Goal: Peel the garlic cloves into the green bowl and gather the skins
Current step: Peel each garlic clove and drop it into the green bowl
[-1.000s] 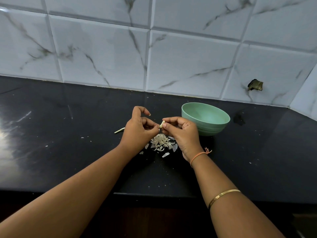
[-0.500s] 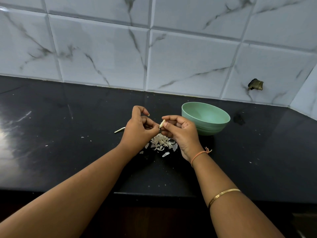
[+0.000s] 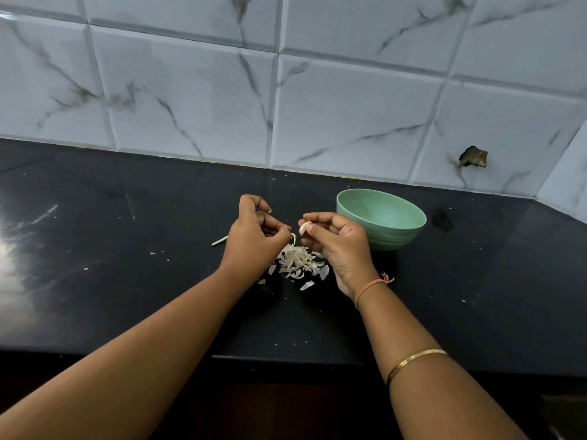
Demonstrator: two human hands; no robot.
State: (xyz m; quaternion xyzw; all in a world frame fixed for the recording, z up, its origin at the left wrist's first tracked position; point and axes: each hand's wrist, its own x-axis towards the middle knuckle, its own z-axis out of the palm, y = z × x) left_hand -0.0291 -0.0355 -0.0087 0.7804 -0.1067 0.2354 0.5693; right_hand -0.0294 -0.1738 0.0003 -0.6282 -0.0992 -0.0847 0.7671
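My right hand (image 3: 338, 241) pinches a pale garlic clove (image 3: 303, 228) between thumb and forefinger, just left of the green bowl (image 3: 381, 219). My left hand (image 3: 254, 236) is a short gap to the left of the clove, its fingertips closed on a thin strip of skin (image 3: 293, 239) that hangs above the heap. Beneath and between both hands a pile of white garlic skins (image 3: 298, 263) lies on the black counter (image 3: 127, 265). The inside of the bowl that I can see looks bare; its near bottom is hidden by the rim.
A thin pale stem piece (image 3: 219, 241) lies on the counter left of my left hand. Small skin flecks are scattered around. The marble-tiled wall (image 3: 317, 106) stands close behind the bowl, with a broken hole (image 3: 473, 157) at the right. The counter's front edge runs under my forearms.
My hands, joined on the clove before, have drawn apart. The right hand keeps the clove; the left has pulled away a strip of skin over the pile.
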